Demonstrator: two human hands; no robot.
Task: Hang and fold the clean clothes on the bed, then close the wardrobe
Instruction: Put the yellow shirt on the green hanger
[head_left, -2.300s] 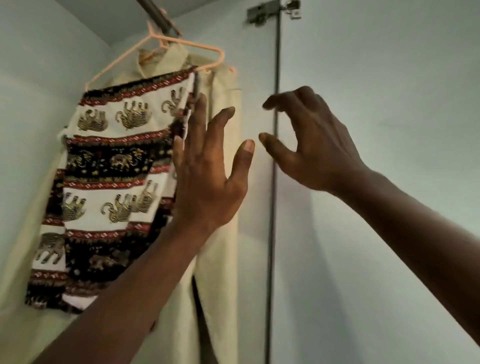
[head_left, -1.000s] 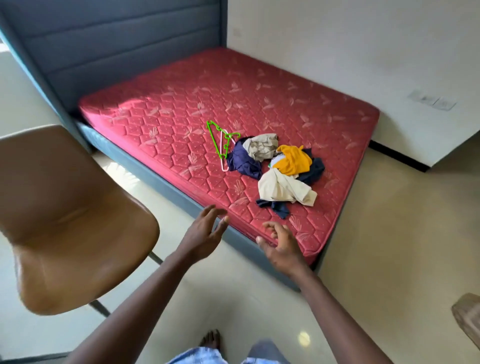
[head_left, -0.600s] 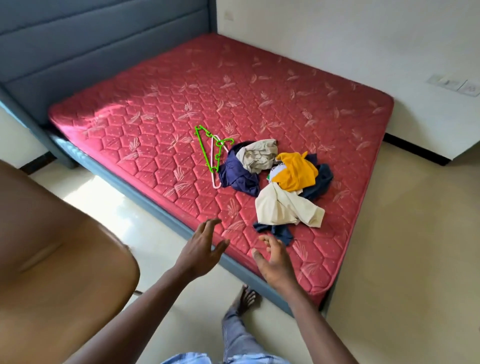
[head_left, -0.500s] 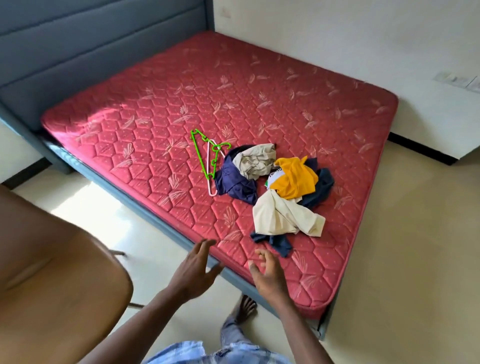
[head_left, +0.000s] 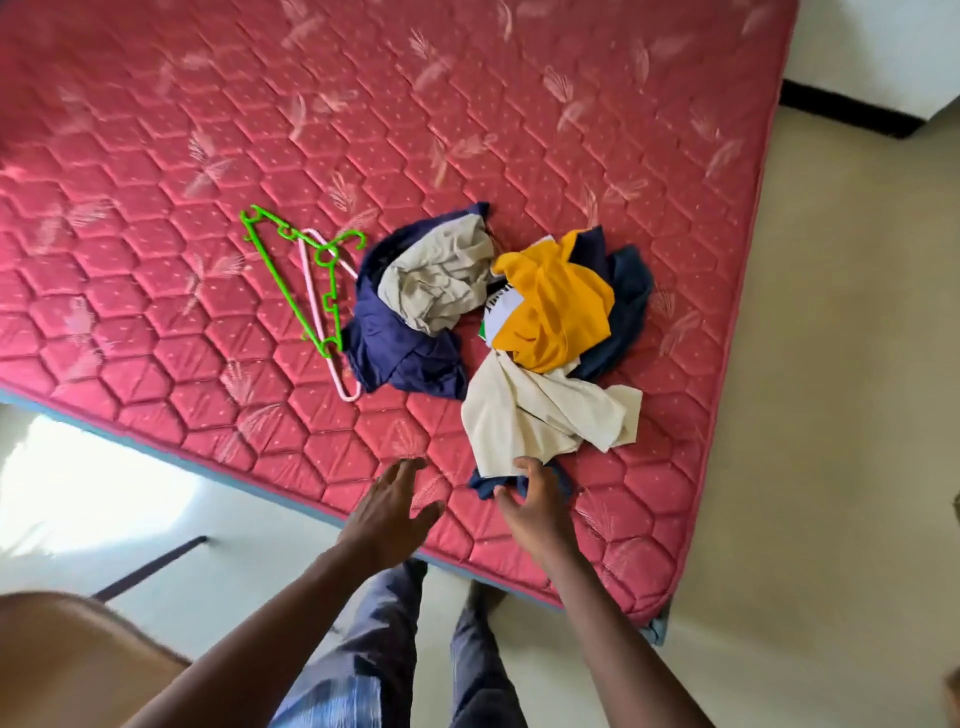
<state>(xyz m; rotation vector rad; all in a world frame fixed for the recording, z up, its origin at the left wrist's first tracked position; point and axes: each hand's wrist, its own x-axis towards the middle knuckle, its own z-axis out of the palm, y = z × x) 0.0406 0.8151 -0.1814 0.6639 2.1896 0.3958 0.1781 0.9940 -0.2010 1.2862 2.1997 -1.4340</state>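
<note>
Pickup step: left hand (head_left: 389, 512) and right hand (head_left: 535, 506), spread, empty, just beside cream garment (head_left: 540, 415); next, pinch its edge.

crumpled clothes pile (head_left: 519, 322) on red bed (head_left: 156, 156) near its front edge: navy, beige, yellow, cream pieces. green hanger (head_left: 291, 275) & pink hanger (head_left: 332, 358) flat just left.

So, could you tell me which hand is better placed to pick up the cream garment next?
The right hand, probably: it sits right at the near edge of the cream garment. The left hand hovers open over bare mattress, off to that garment's left.
</note>
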